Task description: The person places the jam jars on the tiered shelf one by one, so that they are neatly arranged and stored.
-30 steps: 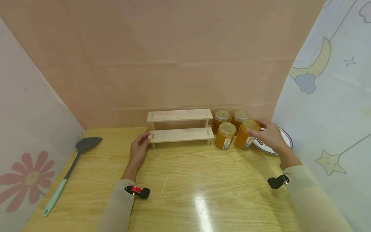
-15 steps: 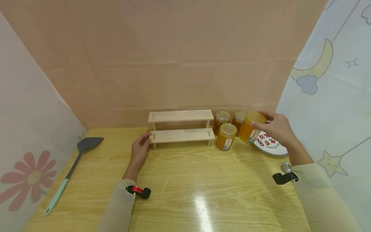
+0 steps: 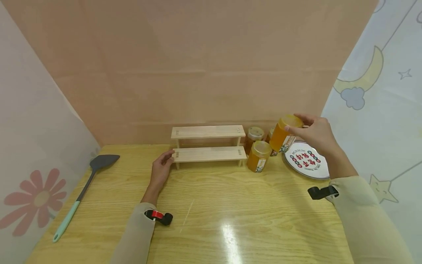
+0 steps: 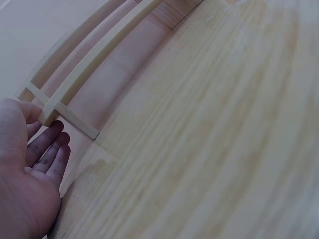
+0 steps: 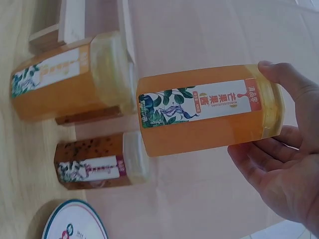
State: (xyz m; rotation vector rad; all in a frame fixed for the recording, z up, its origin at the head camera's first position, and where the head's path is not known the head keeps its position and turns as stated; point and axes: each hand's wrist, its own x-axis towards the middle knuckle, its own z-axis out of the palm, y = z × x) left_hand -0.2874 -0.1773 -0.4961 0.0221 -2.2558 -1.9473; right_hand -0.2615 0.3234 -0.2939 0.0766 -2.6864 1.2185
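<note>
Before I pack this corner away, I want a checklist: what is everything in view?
table: one, yellowish wood, underneath
backdrop: one, tan, behind
side cloths: two, white printed, left and right
stand: one, pale wood, two-tier, rear middle
standing jar: one, orange, right of the stand
brown jars: two, brown, farther back, right of the stand
held jar: one, orange, tilted in the air
plate: one, white with red print, right of the jars
spatula: one, grey and mint, far left
half-hidden object: one, greyish, far right, unclear
wrist cameras: two, black, at the wrists
sleeves: two, beige, lower left and right
left grip: one, bare, on the stand's lower left end
right grip: one, bare, around the held jar's lid
</note>
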